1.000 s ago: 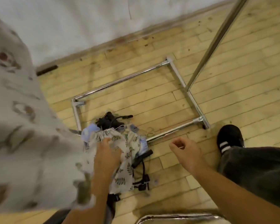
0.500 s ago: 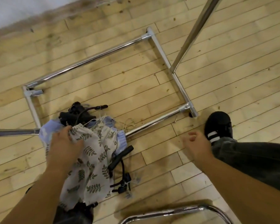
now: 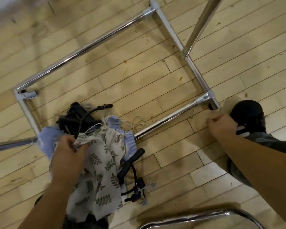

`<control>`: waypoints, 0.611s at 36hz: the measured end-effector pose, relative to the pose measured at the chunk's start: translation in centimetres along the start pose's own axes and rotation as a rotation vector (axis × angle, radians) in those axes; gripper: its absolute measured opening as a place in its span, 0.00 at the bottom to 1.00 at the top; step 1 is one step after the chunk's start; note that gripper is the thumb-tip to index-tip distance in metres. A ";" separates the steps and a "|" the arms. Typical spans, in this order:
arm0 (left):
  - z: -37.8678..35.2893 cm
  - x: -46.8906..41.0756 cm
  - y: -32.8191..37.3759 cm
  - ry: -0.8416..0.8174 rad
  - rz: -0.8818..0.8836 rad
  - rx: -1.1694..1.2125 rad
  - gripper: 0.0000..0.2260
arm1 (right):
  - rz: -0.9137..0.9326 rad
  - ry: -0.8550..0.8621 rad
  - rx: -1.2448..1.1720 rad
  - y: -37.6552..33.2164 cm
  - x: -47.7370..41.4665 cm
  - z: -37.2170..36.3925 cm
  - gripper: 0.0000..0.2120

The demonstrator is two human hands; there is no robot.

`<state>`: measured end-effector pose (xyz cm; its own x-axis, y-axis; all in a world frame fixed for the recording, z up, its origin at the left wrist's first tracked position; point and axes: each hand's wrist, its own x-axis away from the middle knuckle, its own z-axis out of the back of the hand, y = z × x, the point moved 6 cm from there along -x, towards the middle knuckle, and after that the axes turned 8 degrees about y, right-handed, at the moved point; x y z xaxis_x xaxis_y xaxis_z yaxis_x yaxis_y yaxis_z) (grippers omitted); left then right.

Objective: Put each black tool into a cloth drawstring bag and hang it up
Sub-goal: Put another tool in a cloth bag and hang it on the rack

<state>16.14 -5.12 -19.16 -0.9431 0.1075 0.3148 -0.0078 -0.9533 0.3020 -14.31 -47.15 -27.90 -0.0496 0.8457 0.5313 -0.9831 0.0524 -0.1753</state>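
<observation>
head view: left hand grips the top edge of leaf-print bag, lower left of frame, on the floor. one black tool lies just above the bag, another at its right edge. right hand curled at right, near rack base; can't tell if it holds anything.

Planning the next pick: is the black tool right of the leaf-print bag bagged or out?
Out: the black tool lies uncovered on the floor beside the leaf-print bag, its handle and cable exposed.
</observation>
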 end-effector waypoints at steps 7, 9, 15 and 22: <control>0.9 0.5 1.0 -0.035 -0.093 -0.011 0.11 | 0.013 -0.006 0.011 -1.0 1.4 0.3 0.13; 1.8 0.9 1.4 -0.010 -0.143 -0.032 0.14 | 0.028 -0.037 -0.035 -1.6 2.9 0.6 0.10; 5.9 4.8 3.7 0.054 -0.209 -0.058 0.07 | 0.025 -0.147 -0.199 -2.7 10.5 2.3 0.07; 9.9 11.7 5.9 0.041 -0.259 -0.016 0.06 | 0.225 -0.302 -0.305 -4.6 21.3 6.1 0.06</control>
<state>8.39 -6.67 -4.77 -0.9214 0.3377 0.1924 -0.2560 -0.8998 0.3534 -11.97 -32.64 -10.69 -0.3482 0.6642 0.6615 -0.8478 0.0779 -0.5245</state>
